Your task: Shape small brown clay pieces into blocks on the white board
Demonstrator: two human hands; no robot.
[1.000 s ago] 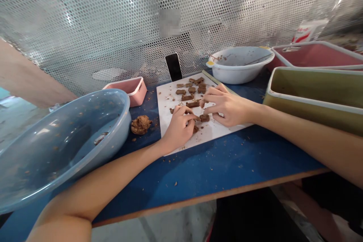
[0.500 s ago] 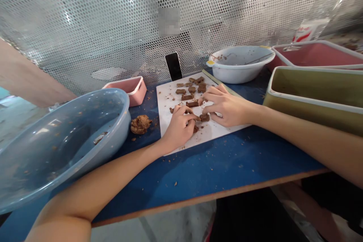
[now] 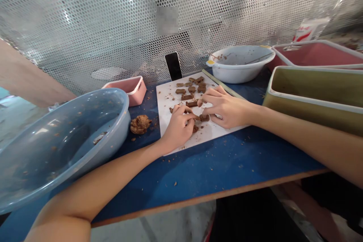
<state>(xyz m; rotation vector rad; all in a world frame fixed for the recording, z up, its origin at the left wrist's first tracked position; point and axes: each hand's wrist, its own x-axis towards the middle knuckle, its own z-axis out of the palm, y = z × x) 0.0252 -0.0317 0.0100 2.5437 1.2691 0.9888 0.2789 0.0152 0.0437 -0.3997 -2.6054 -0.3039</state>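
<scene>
On a white board (image 3: 167, 100) lie several small brown pieces that look like clay, some shaped into short blocks. Both my hands meet at one piece of brown clay (image 3: 204, 117) near the board's front. From the left, the fingertips of my left hand (image 3: 181, 123), its fingers bent together, press the piece's left end. My right hand (image 3: 222, 107) has its curled fingers at the right end, with the thumb low and the knuckles arched. Another brown lump (image 3: 195, 129) is partly hidden behind my left fingers. A longer brown block (image 3: 191, 104) lies just behind my hands.
A rough brown lump (image 3: 140, 124) sits left of the board, beside a big blue basin (image 3: 124, 111). A small pink basket (image 3: 137, 94) and a propped phone (image 3: 173, 66) stand behind. At right are a white basin (image 3: 235, 73), a green bin (image 3: 312, 100) and a pink bin (image 3: 317, 60).
Almost nothing differs. My right hand has shifted very slightly at the clay piece, and both hands stay on it.
</scene>
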